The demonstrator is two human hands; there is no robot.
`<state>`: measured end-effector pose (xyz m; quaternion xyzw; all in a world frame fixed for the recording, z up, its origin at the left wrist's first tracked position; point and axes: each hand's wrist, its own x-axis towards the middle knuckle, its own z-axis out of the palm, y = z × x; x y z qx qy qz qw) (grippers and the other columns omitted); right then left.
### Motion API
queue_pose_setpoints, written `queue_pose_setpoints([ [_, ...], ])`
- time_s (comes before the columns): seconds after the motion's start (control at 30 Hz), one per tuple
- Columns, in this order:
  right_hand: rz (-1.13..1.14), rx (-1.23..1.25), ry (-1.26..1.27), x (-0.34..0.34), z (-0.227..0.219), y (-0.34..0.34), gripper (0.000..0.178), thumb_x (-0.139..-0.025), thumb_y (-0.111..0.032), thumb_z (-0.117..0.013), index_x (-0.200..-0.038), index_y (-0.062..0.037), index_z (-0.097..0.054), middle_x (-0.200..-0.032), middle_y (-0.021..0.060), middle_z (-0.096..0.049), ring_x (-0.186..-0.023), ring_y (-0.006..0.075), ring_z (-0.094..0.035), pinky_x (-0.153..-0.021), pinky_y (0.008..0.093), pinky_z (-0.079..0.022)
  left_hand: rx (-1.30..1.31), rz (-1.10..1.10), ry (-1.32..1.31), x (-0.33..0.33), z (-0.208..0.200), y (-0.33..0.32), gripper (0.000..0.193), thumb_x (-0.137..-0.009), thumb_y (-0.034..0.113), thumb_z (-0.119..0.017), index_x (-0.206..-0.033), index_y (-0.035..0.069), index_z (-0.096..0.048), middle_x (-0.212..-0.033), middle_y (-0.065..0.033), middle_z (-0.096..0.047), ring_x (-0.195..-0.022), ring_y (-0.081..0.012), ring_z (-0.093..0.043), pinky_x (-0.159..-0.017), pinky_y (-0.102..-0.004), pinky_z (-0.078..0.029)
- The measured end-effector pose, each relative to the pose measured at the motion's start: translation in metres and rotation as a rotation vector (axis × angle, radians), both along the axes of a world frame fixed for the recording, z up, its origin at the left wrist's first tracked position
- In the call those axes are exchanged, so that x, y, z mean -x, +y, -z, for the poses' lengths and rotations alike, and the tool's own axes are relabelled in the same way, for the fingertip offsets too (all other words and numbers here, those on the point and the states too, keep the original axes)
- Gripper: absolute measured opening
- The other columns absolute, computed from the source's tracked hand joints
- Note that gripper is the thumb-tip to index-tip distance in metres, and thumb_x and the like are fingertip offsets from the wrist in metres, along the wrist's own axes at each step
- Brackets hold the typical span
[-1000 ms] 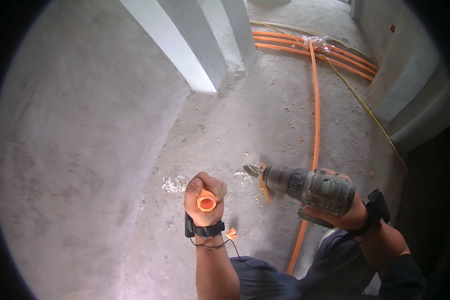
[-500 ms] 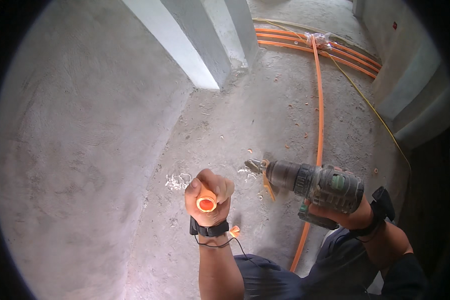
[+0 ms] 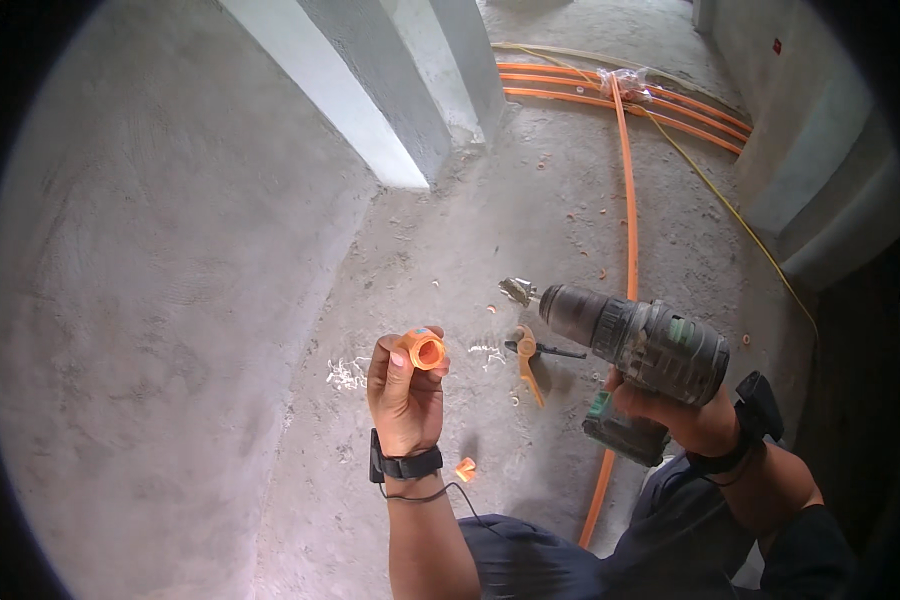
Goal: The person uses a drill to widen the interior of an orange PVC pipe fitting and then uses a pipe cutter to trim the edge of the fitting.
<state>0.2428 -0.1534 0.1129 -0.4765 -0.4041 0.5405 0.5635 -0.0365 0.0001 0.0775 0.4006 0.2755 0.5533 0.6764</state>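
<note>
My left hand [image 3: 405,395] pinches a short orange pipe fitting [image 3: 426,350] between thumb and fingers, its round open end facing up toward me. My right hand [image 3: 680,415] is wrapped round the grip of a dark, dusty cordless drill [image 3: 635,340] with green parts. In its chuck sits a stubby metal bit [image 3: 517,291], which points left, above and to the right of the fitting and apart from it. On the floor between my hands lies an orange-handled pipe cutter [image 3: 528,365] with a black part. Another small orange fitting [image 3: 466,469] lies beside my left wrist.
A long orange pipe [image 3: 630,220] runs along the floor under the drill to several crossing orange pipes [image 3: 555,85] at the back, where a clear plastic bag [image 3: 625,83] lies. White shavings [image 3: 347,374] and orange scraps dot the concrete. A yellow line [image 3: 720,192] runs along the right; a wall stands left.
My left hand has raised and turned the fitting, tilting its opening. The drill has tipped so its bit points further up and away, and the cutter on the floor shows more fully.
</note>
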Motion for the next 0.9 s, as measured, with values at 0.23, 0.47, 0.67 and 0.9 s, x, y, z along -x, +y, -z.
queue_pose_setpoints([
  [0.23,0.031,0.033,0.040,-0.004,0.000,0.004,0.031,-0.088,-0.007,-0.080,-0.115,-0.0052,-0.067,-0.101,0.0031,-0.072,-0.086,0.0111,-0.067,-0.078,0.0298,-0.056,0.076,-0.062,0.015,-0.004,-0.006,0.001,0.039,-0.102,0.036,-0.069,-0.119,0.001,-0.065,-0.117,-0.0148,-0.068,-0.091,-0.0152,-0.065,-0.082,-0.0270,-0.055],
  [0.47,0.045,0.056,0.046,-0.003,-0.002,0.004,0.030,-0.088,-0.010,-0.081,-0.114,-0.0051,-0.067,-0.098,0.0039,-0.072,-0.082,0.0114,-0.068,-0.074,0.0303,-0.056,0.089,0.149,-0.311,0.000,0.002,0.005,0.036,-0.106,0.036,-0.063,-0.123,0.004,-0.060,-0.110,-0.0097,-0.059,-0.094,-0.0168,-0.057,-0.083,-0.0299,-0.048],
  [0.67,0.077,0.028,0.109,0.000,0.002,0.013,0.027,-0.087,-0.009,-0.080,-0.110,-0.0035,-0.068,-0.091,0.0038,-0.071,-0.075,0.0115,-0.066,-0.071,0.0296,-0.055,0.090,0.116,-0.197,0.012,0.003,0.008,0.037,-0.106,0.038,-0.061,-0.122,0.003,-0.060,-0.108,-0.0085,-0.058,-0.093,-0.0165,-0.055,-0.082,-0.0296,-0.047],
  [0.9,0.163,-0.001,0.114,-0.001,0.010,0.033,0.019,-0.088,-0.014,-0.075,-0.101,-0.0006,-0.071,-0.078,0.0033,-0.066,-0.070,0.0123,-0.063,-0.065,0.0314,-0.049,0.225,0.102,0.414,0.081,0.065,0.032,0.039,-0.107,0.040,-0.060,-0.115,0.002,-0.064,-0.098,-0.0059,-0.067,-0.084,-0.0139,-0.059,-0.075,-0.0287,-0.048],
])
